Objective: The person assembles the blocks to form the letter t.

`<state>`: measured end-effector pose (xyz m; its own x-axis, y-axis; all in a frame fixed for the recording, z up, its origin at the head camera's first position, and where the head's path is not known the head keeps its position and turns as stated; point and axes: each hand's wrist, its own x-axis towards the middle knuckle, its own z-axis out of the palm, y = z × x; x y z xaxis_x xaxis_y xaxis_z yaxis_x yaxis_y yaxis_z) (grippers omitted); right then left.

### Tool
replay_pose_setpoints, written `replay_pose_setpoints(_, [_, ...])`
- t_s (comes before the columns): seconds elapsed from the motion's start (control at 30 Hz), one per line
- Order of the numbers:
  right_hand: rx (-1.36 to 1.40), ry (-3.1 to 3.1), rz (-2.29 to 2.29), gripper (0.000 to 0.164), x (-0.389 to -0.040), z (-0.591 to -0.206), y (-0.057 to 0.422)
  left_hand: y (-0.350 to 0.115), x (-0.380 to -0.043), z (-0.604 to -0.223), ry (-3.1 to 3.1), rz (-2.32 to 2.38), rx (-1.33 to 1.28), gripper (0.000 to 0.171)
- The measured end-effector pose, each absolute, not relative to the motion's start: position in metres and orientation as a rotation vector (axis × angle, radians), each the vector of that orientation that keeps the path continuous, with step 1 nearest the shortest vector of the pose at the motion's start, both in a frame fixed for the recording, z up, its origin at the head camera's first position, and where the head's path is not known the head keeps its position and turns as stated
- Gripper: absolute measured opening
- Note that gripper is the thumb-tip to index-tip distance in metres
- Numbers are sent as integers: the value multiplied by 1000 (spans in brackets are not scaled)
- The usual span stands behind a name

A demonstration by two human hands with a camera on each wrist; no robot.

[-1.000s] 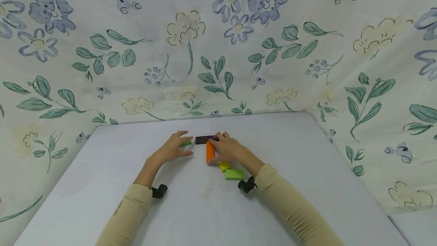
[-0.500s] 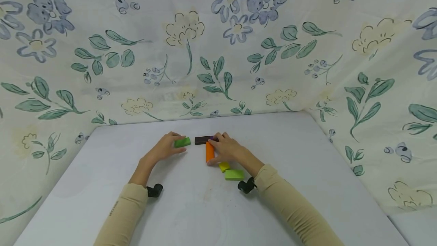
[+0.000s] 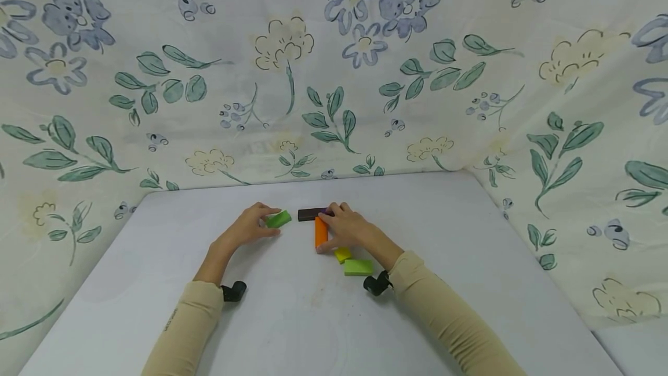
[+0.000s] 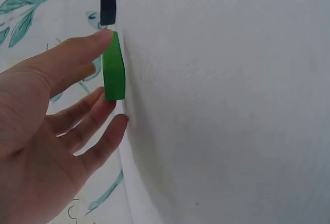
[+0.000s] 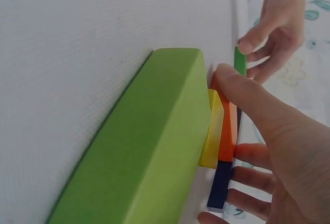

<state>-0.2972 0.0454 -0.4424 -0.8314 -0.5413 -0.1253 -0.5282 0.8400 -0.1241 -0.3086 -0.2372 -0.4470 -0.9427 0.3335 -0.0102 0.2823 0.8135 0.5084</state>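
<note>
My left hand (image 3: 244,228) pinches a green block (image 3: 280,219) lying at a slant on the table; in the left wrist view its thumb meets one end of the green block (image 4: 114,69) and fingertips sit near the other. To the right, my right hand (image 3: 351,228) holds an orange block (image 3: 320,234), thumb on its near end. Fingers of that hand touch a purple block (image 5: 220,183), mostly hidden in the head view. A dark brown block (image 3: 309,214) lies crosswise behind the orange one. Beside the right thumb lies a yellow block (image 3: 342,255), with a light green block (image 3: 358,267) in front.
The blocks lie on a white table (image 3: 302,318), toward its far edge. A floral cloth (image 3: 334,74) hangs behind it and at both sides. Each wrist wears a small black camera, such as the left camera (image 3: 235,291).
My left hand has drawn back leftward, and the green block has shifted slightly left and turned to a steeper slant. The right hand and its blocks stay put.
</note>
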Motion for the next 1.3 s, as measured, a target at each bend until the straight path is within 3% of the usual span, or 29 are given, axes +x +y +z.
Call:
replay_pose_setpoints(0.4, [-839, 2864, -96, 91, -297, -442, 44, -237, -307, -448, 2770, 777, 548, 76])
replay_pose_setpoints(0.87, [-821, 2862, -121, 91, -298, -442, 44, -236, -308, -447, 2761, 772, 631, 63])
replay_pose_setpoints(1.3, [-800, 2857, -121, 90, -295, -441, 43, -241, -310, -452, 2745, 817, 598, 64])
